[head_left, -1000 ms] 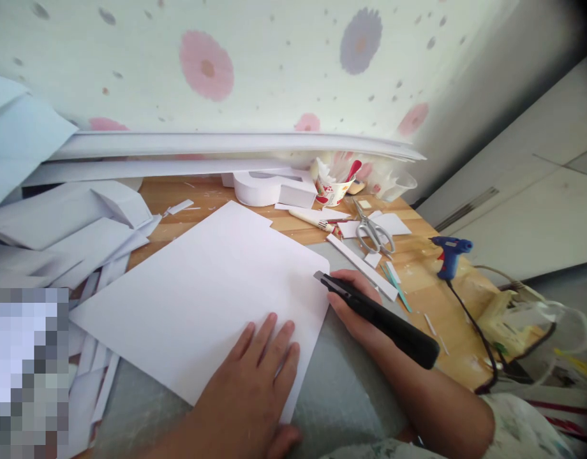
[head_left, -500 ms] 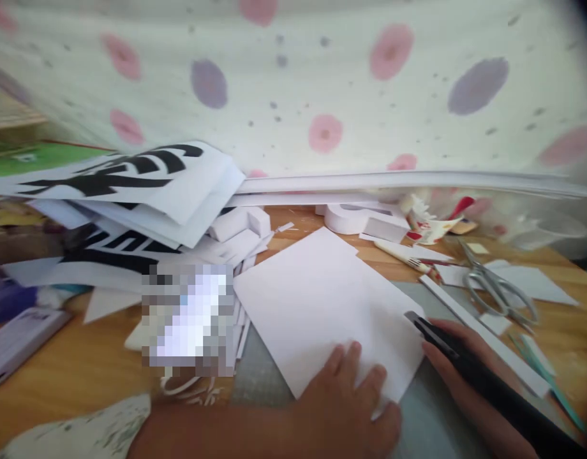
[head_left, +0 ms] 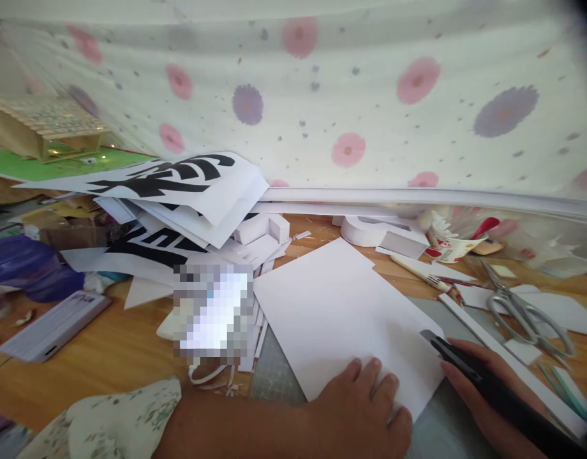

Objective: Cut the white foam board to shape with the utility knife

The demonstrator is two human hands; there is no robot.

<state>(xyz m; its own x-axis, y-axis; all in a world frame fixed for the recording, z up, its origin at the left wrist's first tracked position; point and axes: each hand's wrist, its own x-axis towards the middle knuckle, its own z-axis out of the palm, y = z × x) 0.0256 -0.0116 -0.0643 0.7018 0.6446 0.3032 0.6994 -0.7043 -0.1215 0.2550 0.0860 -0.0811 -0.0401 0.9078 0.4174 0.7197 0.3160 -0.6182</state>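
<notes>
A white sheet [head_left: 332, 306] lies at an angle on a grey cutting mat [head_left: 277, 376]. My left hand [head_left: 365, 408] rests on the sheet's near part, its fingers slightly spread and nothing in them. At the right, my right hand [head_left: 489, 382] is closed around a black utility knife [head_left: 494, 389]. The knife's blade end points up and left, over the right part of the sheet near its edge. Whether the blade touches the paper cannot be made out.
Scissors [head_left: 527, 312] and a white strip [head_left: 489, 350] lie on the right. Printed sheets [head_left: 202, 191] are piled at the back left, beside white foam shapes [head_left: 384, 236]. A decorated cup [head_left: 451, 245] stands behind. A flowered cloth [head_left: 322, 95] hangs at the back.
The whole view has shifted, so things appear further right and somewhat lower. Both hands keep about the same places on and beside the sheet.
</notes>
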